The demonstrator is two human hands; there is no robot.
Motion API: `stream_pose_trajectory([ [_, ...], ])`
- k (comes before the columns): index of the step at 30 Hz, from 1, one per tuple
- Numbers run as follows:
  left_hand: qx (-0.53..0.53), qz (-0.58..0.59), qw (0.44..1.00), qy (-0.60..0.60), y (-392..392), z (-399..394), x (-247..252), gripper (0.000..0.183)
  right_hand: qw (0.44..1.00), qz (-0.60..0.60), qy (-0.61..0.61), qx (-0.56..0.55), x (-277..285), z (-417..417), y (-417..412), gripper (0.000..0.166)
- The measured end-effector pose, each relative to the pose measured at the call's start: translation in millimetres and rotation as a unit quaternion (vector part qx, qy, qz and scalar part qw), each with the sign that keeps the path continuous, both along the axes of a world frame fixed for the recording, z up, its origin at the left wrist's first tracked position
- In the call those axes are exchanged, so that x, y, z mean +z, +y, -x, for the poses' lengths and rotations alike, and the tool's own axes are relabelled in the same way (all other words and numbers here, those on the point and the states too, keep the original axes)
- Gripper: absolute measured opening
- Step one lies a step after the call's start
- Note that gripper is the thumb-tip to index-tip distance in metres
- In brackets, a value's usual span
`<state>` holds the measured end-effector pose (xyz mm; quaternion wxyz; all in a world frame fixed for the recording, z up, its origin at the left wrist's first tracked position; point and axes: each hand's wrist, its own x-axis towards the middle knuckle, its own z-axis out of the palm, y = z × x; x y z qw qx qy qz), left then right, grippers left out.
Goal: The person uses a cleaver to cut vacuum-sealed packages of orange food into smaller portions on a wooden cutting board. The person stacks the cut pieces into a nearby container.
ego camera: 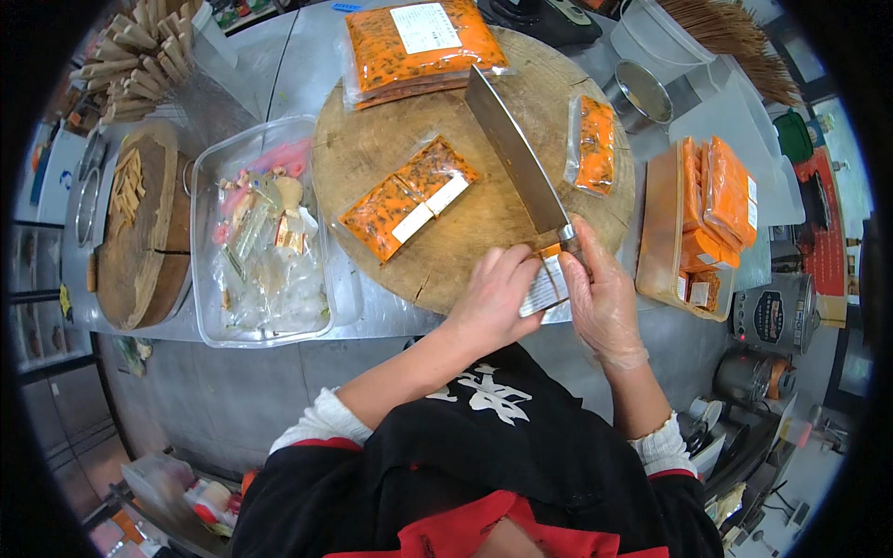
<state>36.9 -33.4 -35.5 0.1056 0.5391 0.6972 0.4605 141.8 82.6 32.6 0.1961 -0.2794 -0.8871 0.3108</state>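
Observation:
In the head view, my right hand (pixel 605 307), in a thin clear plastic glove, grips the handle of a broad cleaver (pixel 518 155). Its blade extends away over the round wooden chopping block (pixel 446 122). My left hand (pixel 492 296) holds a small orange packet with a white printed label (pixel 545 291) at the block's near edge, by the cleaver's heel. Two orange food packets (pixel 411 195) with white labels lie side by side on the block. Another packet (pixel 593 145) rests at the right, and a large labelled bag (pixel 425 49) of orange food sits at the far edge.
Left of the block stands a clear plastic tub (pixel 202 279) of wrappers and scraps. Farther left, a second wooden block (pixel 143 279) bears cut strips. A plastic bin (pixel 649 237) of orange packets, a steel cup (pixel 636 97) and a white bucket (pixel 659 35) are at the right.

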Motion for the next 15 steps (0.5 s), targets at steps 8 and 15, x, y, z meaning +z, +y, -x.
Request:
stream_pose_trajectory([
  [8,-0.031,0.016,0.999,0.019,-21.1,36.4,10.0,0.058,0.931,0.352,-0.001,-0.092,27.3,0.4,30.2,0.043],
  [15,-0.044,0.022,0.998,0.030,-29.1,50.7,10.3,0.057,0.921,0.371,-0.013,-0.113,39.7,0.8,47.4,0.039],
])
